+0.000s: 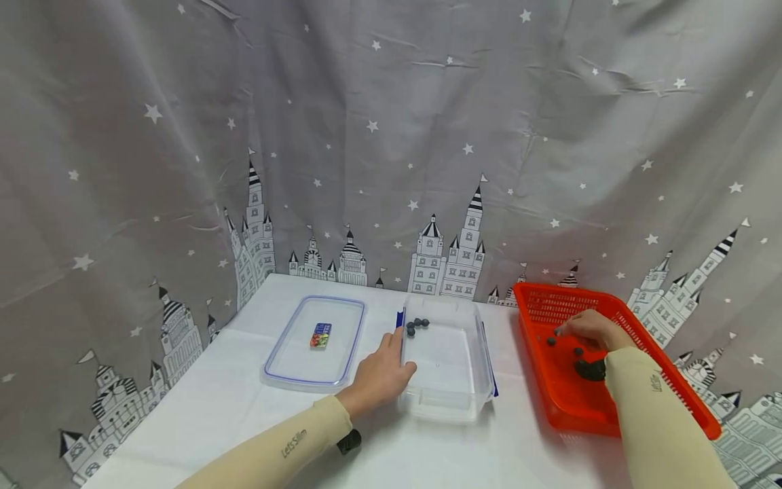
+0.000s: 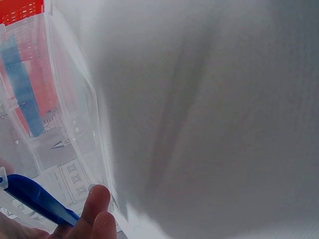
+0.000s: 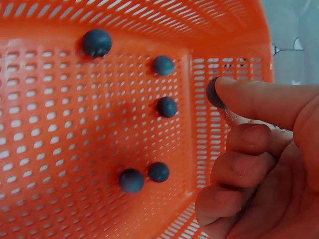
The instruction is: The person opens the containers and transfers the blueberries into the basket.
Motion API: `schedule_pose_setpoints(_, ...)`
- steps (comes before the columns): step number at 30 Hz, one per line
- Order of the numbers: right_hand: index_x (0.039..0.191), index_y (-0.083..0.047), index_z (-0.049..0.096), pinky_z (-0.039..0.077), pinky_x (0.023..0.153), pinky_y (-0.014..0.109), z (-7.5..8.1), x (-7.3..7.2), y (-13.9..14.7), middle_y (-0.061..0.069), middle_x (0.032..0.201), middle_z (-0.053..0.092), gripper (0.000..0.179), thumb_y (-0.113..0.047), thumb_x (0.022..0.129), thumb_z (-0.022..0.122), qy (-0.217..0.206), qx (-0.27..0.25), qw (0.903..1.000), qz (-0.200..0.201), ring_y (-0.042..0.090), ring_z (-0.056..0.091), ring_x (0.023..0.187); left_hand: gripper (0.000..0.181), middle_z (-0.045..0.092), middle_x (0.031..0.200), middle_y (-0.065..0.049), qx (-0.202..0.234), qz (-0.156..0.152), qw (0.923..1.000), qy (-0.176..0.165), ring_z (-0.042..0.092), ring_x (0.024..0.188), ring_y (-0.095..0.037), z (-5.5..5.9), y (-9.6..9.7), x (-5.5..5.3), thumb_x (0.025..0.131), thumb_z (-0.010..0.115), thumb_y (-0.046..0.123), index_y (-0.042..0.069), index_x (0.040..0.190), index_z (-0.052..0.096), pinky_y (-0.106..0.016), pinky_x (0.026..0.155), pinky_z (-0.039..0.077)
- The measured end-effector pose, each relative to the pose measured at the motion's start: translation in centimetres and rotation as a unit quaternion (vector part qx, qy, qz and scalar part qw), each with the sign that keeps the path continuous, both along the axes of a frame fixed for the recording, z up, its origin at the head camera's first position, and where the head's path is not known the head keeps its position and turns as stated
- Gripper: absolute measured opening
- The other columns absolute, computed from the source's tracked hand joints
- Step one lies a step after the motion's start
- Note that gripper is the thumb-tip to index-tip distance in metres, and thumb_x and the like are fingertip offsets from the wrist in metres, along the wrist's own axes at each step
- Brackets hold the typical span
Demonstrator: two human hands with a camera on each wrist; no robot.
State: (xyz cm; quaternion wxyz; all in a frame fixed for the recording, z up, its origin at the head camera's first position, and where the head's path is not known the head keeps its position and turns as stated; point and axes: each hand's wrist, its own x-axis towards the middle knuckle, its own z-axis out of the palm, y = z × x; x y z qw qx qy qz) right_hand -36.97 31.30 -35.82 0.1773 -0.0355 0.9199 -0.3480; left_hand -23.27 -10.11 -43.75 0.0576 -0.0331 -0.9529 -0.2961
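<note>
Right fingers [image 3: 254, 97]: dark ball [image 3: 214, 93] pinched between tips.

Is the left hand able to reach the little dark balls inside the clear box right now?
Probably yes. The left hand touches the side of the clear box, close to the dark balls, and the lid lies off to one side, leaving the top open.

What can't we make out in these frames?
Head: print on the label, too small.
Head: part of the red basket, behind the right sleeve.
Left wrist: much of the left hand, cut off by the bottom edge.
Right wrist: part of the pinched ball, behind the right hand.
</note>
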Motion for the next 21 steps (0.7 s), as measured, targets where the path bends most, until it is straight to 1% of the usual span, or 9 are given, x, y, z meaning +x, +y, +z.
schedule_pose_setpoints(3, 0.079, -0.009, 0.072, 0.036, 0.051, 0.026, -0.2, 0.3, 0.4, -0.004, 0.055, 0.04, 0.016, -0.016, 0.092, 0.064, 0.0, 0.005, 1.0, -0.004, 0.014, 0.039, 0.051, 0.078, 0.049, 0.139, -0.013, -0.006, 0.001, 1.0, -0.001, 0.052, 0.071, -0.019, 0.0, 0.1, 0.0, 0.092, 0.055, 0.033, 0.003, 0.158, 0.027, -0.034, 0.062, 0.046)
schedule_pose_setpoints(5, 0.075, -0.01, 0.068, 0.038, 0.052, 0.027, -0.3, 0.4, 0.5, -0.004, 0.057, 0.042, 0.018, -0.016, 0.092, 0.064, 0.003, 0.01, 0.9999, -0.006, 0.015, 0.042, 0.054, 0.078, 0.049, 0.139, -0.014, -0.005, 0.001, 1.0, -0.001, 0.052, 0.07, -0.019, 0.1, 0.2, 0.0, 0.092, 0.056, 0.032, 0.002, 0.158, 0.028, -0.034, 0.061, 0.045)
schedule_pose_setpoints(9, 0.077, -0.009, 0.069, 0.039, 0.055, 0.029, -0.3, 0.6, 0.6, -0.003, 0.06, 0.043, 0.017, -0.016, 0.092, 0.064, 0.004, 0.011, 0.9998, -0.012, 0.017, 0.045, 0.058, 0.078, 0.049, 0.141, -0.015, -0.005, 0.003, 1.0, -0.003, 0.052, 0.07, -0.019, 0.2, 0.2, 0.0, 0.091, 0.056, 0.032, 0.002, 0.158, 0.027, -0.034, 0.059, 0.044)
schedule_pose_setpoints(12, 0.08, -0.007, 0.07, 0.038, 0.054, 0.028, -0.2, 0.6, 0.5, -0.003, 0.059, 0.043, 0.017, -0.016, 0.092, 0.064, 0.003, 0.01, 0.9998, -0.014, 0.016, 0.044, 0.056, 0.078, 0.049, 0.141, -0.015, -0.005, 0.004, 1.0, -0.003, 0.052, 0.07, -0.019, 0.3, 0.2, 0.1, 0.091, 0.056, 0.032, 0.001, 0.157, 0.028, -0.034, 0.059, 0.044)
schedule_pose_setpoints(15, 0.083, -0.006, 0.072, 0.037, 0.051, 0.027, -0.1, 0.4, 0.2, -0.003, 0.057, 0.042, 0.017, -0.016, 0.093, 0.063, 0.01, 0.0, 0.9999, -0.002, 0.014, 0.041, 0.051, 0.078, 0.049, 0.14, -0.015, -0.003, 0.005, 1.0, -0.002, 0.052, 0.07, -0.019, 0.2, 0.2, 0.0, 0.091, 0.056, 0.031, 0.001, 0.157, 0.028, -0.034, 0.059, 0.043)
schedule_pose_setpoints(17, 0.081, -0.005, 0.07, 0.036, 0.05, 0.026, 0.1, 0.1, -0.2, -0.005, 0.056, 0.042, 0.018, -0.016, 0.093, 0.063, 0.018, -0.007, 0.9998, 0.007, 0.013, 0.04, 0.05, 0.078, 0.049, 0.14, -0.015, -0.003, 0.006, 1.0, -0.004, 0.052, 0.069, -0.019, 0.2, 0.2, 0.0, 0.091, 0.056, 0.031, 0.002, 0.158, 0.028, -0.034, 0.058, 0.043)
schedule_pose_setpoints(20, 0.083, -0.006, 0.07, 0.037, 0.052, 0.027, 0.5, -0.3, -0.9, -0.004, 0.058, 0.044, 0.017, -0.019, 0.094, 0.065, 0.031, -0.011, 0.9994, 0.01, 0.014, 0.041, 0.053, 0.077, 0.049, 0.141, -0.014, -0.006, 0.007, 0.9999, -0.008, 0.052, 0.069, -0.019, 0.2, 0.2, -0.1, 0.092, 0.055, 0.033, 0.004, 0.158, 0.027, -0.033, 0.058, 0.043)
schedule_pose_setpoints(21, 0.085, -0.004, 0.071, 0.037, 0.053, 0.027, 0.7, -0.3, -1.2, -0.003, 0.06, 0.046, 0.019, -0.02, 0.094, 0.065, 0.037, -0.009, 0.9992, 0.012, 0.015, 0.043, 0.055, 0.077, 0.048, 0.141, -0.014, -0.006, 0.006, 0.9999, -0.009, 0.052, 0.069, -0.019, 0.2, 0.2, -0.1, 0.092, 0.055, 0.033, 0.004, 0.158, 0.027, -0.033, 0.058, 0.043)
